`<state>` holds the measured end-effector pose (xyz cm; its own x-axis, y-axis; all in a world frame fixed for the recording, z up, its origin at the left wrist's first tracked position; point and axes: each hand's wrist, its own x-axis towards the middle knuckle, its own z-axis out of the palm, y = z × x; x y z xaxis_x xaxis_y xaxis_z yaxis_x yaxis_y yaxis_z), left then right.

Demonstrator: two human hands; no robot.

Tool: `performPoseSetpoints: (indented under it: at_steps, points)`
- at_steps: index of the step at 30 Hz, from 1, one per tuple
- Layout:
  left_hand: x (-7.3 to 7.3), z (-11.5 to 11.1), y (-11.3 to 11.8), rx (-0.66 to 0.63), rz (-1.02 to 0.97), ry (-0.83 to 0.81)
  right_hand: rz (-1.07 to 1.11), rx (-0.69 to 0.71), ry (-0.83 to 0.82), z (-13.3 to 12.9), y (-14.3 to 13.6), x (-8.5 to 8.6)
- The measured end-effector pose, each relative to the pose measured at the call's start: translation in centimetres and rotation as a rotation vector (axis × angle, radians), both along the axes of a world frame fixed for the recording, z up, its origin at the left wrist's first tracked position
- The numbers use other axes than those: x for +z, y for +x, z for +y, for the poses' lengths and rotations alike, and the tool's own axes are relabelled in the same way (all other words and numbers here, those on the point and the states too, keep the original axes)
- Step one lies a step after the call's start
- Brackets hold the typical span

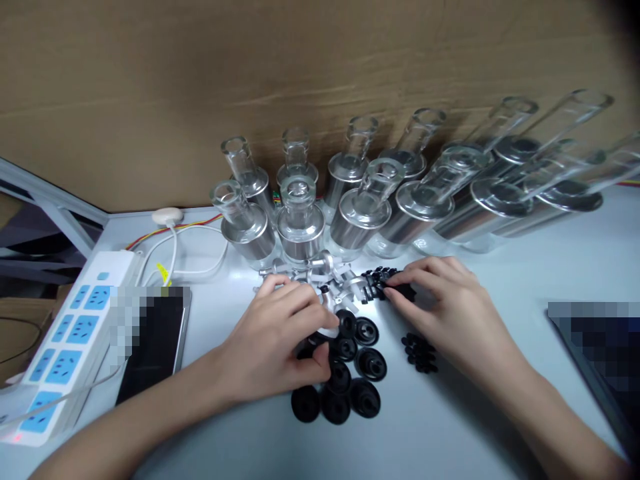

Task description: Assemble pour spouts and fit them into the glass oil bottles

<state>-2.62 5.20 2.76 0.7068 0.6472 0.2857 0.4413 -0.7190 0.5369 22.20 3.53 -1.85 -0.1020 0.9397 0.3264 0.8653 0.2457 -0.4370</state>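
Observation:
My left hand (285, 333) is closed, its fingers curled around a silver fitting with a small black tip (325, 298); the lower part of the fitting is hidden by my fingers. Just under that hand lie several round black caps (369, 365) with raised centres. My right hand (445, 293) reaches into a cluster of small black ribbed pieces (375, 283), thumb and forefinger pinched on a black piece at its edge. Between the hands and the bottles is a heap of silver metal fittings (325, 263). A smaller group of black pieces (420, 353) sits below my right hand.
Two rows of glass-necked bottles with metal sleeves (360, 217) stand behind the hands against a cardboard wall (250, 67). On the left are a white power strip (110, 263), cables and a dark phone (155, 347). A dark flat device (600, 373) lies at right.

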Motion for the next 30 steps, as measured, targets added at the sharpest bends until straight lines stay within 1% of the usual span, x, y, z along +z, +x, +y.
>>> performPoseSetpoints:
  at_steps: [6,10,12,14,16,18,20,21,22,24,26,28,30]
  points:
    - [-0.1,-0.1,0.0,0.003,-0.021,-0.019,-0.093,-0.01,0.013,-0.3,-0.2,-0.1]
    - [0.0,-0.1,0.0,-0.004,-0.025,-0.013,-0.098,-0.007,-0.009,-0.4,-0.2,-0.1]
    - [0.0,-0.1,0.0,-0.006,-0.019,-0.021,-0.064,-0.006,-0.018,-0.4,-0.4,0.0]
    - [0.0,-0.1,0.0,0.002,-0.021,-0.035,0.027,-0.017,-0.013,-0.5,-0.6,0.4]
    - [0.0,0.0,0.0,-0.019,-0.027,-0.058,0.178,-0.039,-0.037,-0.7,-1.1,1.1]
    - [0.0,0.0,0.0,-0.119,-0.009,-0.057,0.371,-0.052,-0.127,-1.0,-1.7,1.9]
    - [0.0,0.0,0.0,-0.247,0.022,-0.006,0.571,-0.036,-0.27,-1.4,-2.5,2.7]
    - [0.1,0.0,0.0,-0.288,0.036,0.027,0.661,-0.025,-0.34,-1.6,-2.8,3.0]
    - [0.2,-0.1,0.1,-0.303,0.048,0.05,0.741,-0.012,-0.395,-1.8,-3.2,3.3]
    - [0.4,-0.1,0.3,-0.294,0.061,0.055,0.873,0.003,-0.469,-1.9,-3.8,3.6]
    - [0.6,-0.1,0.4,-0.27,0.068,-0.002,0.964,0.003,-0.51,-2.0,-4.2,3.6]
    - [0.8,-0.1,0.5,-0.224,0.065,-0.077,1.015,-0.005,-0.536,-2.1,-4.3,3.6]
    - [0.9,-0.1,0.5,-0.191,0.061,-0.116,1.045,-0.003,-0.541,-2.1,-4.4,3.5]
